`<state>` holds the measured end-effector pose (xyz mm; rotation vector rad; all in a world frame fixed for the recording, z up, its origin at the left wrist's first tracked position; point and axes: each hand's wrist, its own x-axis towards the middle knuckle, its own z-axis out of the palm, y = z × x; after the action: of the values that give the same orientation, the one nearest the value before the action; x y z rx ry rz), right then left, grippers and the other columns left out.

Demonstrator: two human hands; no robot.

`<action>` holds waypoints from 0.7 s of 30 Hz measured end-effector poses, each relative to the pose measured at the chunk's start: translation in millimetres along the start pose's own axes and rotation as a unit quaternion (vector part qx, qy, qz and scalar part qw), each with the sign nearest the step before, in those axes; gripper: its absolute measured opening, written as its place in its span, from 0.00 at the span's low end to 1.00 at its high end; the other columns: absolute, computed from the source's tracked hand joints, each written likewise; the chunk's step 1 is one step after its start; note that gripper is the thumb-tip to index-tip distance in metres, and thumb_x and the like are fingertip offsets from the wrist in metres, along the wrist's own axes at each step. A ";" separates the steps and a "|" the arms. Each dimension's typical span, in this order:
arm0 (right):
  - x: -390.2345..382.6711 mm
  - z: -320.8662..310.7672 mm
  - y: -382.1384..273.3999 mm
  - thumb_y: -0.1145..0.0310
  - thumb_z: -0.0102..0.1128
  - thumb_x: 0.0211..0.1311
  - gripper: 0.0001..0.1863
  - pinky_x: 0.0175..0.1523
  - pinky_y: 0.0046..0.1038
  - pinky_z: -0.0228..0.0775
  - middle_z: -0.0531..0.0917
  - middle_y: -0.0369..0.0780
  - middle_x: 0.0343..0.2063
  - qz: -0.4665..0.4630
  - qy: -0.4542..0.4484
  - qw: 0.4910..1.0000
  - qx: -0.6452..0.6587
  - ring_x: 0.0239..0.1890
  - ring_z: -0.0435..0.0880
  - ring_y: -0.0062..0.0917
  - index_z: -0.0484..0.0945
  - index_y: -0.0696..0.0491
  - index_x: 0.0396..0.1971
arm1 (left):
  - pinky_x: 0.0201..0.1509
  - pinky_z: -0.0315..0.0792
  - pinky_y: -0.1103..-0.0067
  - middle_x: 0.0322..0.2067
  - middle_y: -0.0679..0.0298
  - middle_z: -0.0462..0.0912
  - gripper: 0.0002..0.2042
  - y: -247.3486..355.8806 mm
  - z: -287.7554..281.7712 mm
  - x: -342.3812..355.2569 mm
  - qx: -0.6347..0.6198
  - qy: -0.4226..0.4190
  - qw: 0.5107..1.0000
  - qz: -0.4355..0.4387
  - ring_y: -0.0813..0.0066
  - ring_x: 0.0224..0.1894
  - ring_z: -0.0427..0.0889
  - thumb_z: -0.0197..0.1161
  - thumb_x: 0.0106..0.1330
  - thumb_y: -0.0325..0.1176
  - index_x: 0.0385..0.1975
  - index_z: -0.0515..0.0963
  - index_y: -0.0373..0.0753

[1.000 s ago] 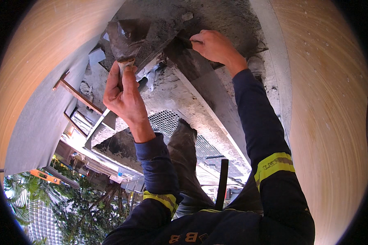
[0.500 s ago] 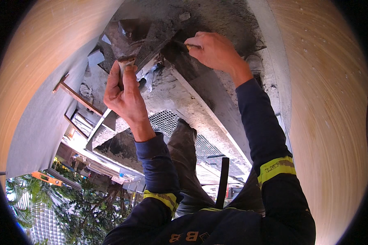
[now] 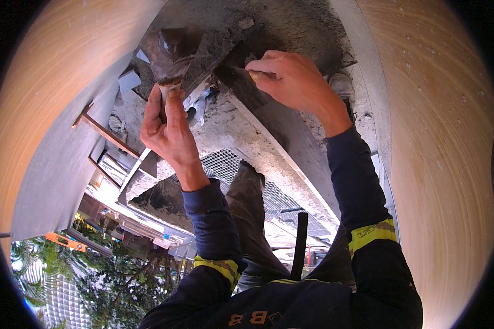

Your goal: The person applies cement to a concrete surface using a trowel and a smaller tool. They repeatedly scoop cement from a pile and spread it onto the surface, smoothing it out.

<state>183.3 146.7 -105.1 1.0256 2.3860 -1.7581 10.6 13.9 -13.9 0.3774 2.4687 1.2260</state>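
Observation:
My left hand (image 3: 170,131) is closed around the pale handle of a putty knife (image 3: 173,57), its wide grey-brown blade fanning out away from me over the rubble-strewn surface. To the right, my right hand (image 3: 296,85) is closed on a small tool with a yellowish-brown handle end (image 3: 253,75). A dark, flat, blade-like shape (image 3: 231,61) lies just left of those fingers; whether it belongs to that tool I cannot tell. Beneath is the far end of a long grey board (image 3: 282,123), smeared dark there and running toward my legs.
Pale curved wood-grain panels rise at left (image 3: 55,77) and right (image 3: 439,137). Below me lies a perforated grating (image 3: 222,164). A crumpled whitish scrap (image 3: 201,107) sits between my hands. Brown wooden bars (image 3: 107,131), an orange spirit level (image 3: 66,241) and leafy plants (image 3: 121,279) are at left.
My right hand has moved slightly nearer to me, still gripping its tool. My left hand stays nearly in place, and the putty knife's blade shows more fully.

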 end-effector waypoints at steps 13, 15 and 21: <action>-7.9 106.9 86.8 0.69 0.65 0.70 0.18 0.50 0.31 0.78 0.85 0.40 0.50 0.142 0.089 0.929 0.329 0.44 0.85 0.28 0.80 0.43 0.58 | 0.30 0.68 0.86 0.33 0.63 0.90 0.16 -6.2 -5.9 3.0 0.022 0.004 1.000 0.012 0.88 0.29 0.77 0.66 0.71 0.31 0.55 0.84 0.32; -8.0 115.3 88.1 0.72 0.65 0.69 0.18 0.52 0.29 0.77 0.84 0.37 0.50 0.155 0.094 0.919 0.351 0.46 0.83 0.25 0.80 0.45 0.57 | 0.30 0.68 0.85 0.34 0.62 0.90 0.16 -6.7 -7.4 4.0 0.026 0.005 1.000 0.009 0.87 0.29 0.78 0.66 0.71 0.31 0.55 0.84 0.32; -10.0 116.7 88.0 0.75 0.67 0.66 0.20 0.56 0.29 0.76 0.84 0.36 0.52 0.114 0.145 0.919 0.348 0.51 0.83 0.26 0.83 0.45 0.56 | 0.33 0.70 0.86 0.36 0.64 0.89 0.16 -9.3 -13.2 3.0 0.025 -0.005 0.999 -0.019 0.87 0.33 0.80 0.67 0.70 0.28 0.55 0.84 0.30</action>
<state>193.0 55.8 -219.6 1.6441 1.6377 -2.5653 1.5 0.2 -14.7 0.3466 2.4907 1.1456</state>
